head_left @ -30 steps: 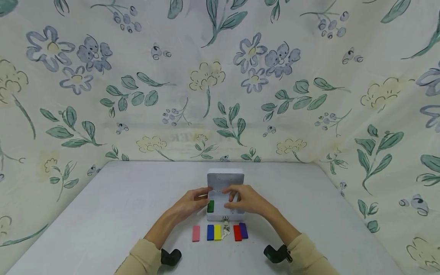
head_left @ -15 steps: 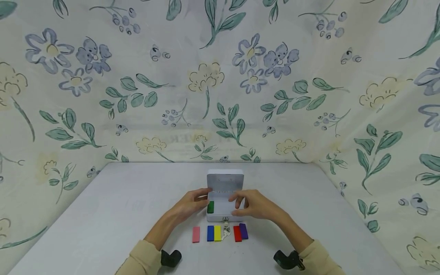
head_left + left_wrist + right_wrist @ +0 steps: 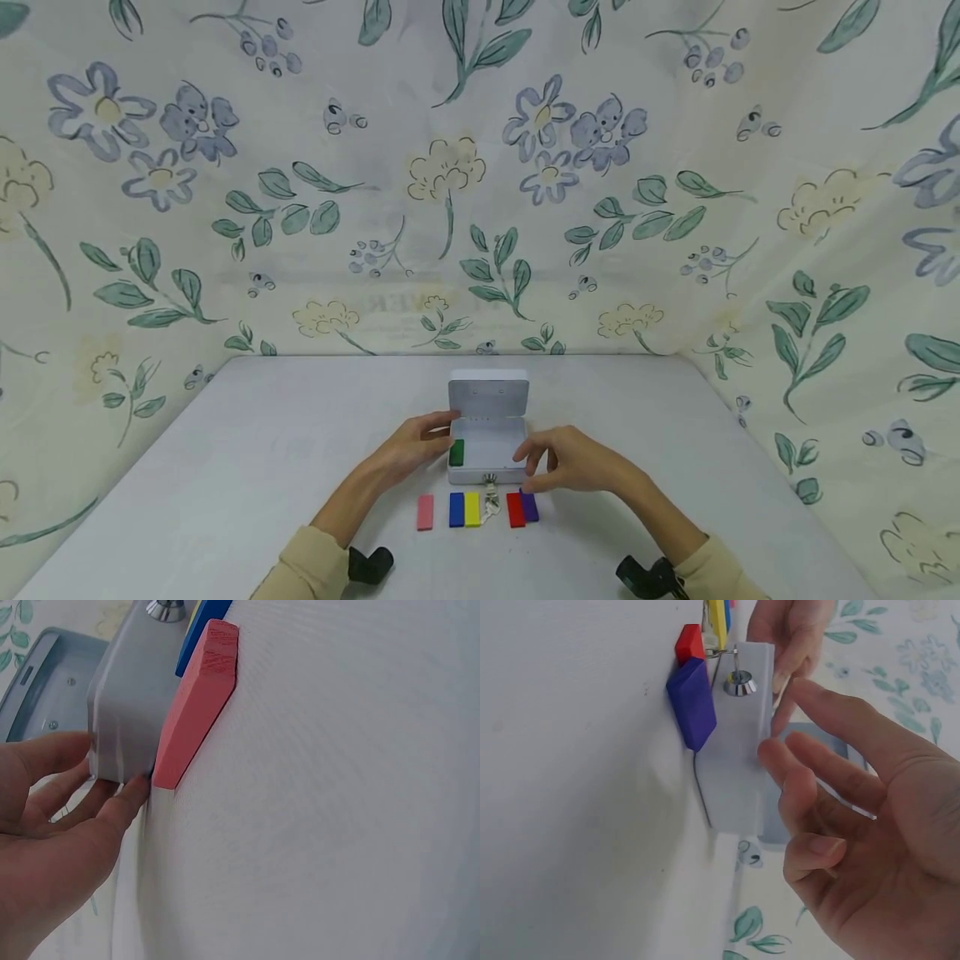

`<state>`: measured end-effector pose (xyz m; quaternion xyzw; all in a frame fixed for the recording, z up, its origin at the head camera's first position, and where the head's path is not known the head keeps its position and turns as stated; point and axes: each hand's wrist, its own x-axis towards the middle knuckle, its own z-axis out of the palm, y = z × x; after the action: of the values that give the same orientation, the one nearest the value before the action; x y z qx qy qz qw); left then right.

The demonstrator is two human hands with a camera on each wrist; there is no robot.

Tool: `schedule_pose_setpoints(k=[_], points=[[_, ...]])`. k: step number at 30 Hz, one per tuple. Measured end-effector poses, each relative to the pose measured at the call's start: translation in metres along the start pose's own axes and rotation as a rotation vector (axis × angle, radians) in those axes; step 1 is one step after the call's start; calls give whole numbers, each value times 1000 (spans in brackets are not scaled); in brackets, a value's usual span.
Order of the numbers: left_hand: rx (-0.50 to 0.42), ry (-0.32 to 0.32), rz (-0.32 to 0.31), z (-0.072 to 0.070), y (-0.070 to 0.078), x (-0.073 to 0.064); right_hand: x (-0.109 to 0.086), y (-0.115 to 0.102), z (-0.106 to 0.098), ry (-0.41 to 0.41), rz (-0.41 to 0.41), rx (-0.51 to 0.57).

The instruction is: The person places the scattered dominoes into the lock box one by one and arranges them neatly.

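A small pale grey metal cash box [image 3: 476, 477] stands on the table with its lid [image 3: 487, 398] raised. Inside it, along the left wall, is a green block [image 3: 457, 452]. My left hand [image 3: 412, 442] touches the box's left side with its fingertips and thumb. Beside the right front corner hovers my right hand [image 3: 577, 460], fingers loosely bent and holding nothing, its thumb tip just above the purple block [image 3: 530, 507]. The red block [image 3: 515, 510] lies against the purple one. Keys [image 3: 492, 505] hang from the lock [image 3: 740, 684] on the front wall.
Left of the keys, the yellow block [image 3: 472, 509] and blue block [image 3: 456, 510] lie side by side. A pink block [image 3: 425, 512] lies farther left. Flower-patterned cloth [image 3: 390, 275] rises behind the white table [image 3: 330, 400] and at both sides.
My right hand has moved out from over the box's inside, to the right and toward me, near the purple block. The left hand stays at the box; the blocks have not moved.
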<state>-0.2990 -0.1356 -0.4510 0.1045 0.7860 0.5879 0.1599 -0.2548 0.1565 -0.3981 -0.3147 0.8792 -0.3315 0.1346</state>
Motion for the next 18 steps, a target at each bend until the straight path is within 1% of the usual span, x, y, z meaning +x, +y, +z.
schedule_pose_setpoints(k=[5, 9, 14, 18], points=[[0, -4, 2, 0, 0, -2, -7, 6, 1, -39, 33, 12], [1, -6, 4, 0, -2, -3, -10, 11, 3, -52, 50, 5], [0, -14, 8, -1, -3, 0, -12, 15, 4, -65, 70, 8], [-1, -2, -1, -1, -3, 1, -14, 18, 5, -85, 82, 12]])
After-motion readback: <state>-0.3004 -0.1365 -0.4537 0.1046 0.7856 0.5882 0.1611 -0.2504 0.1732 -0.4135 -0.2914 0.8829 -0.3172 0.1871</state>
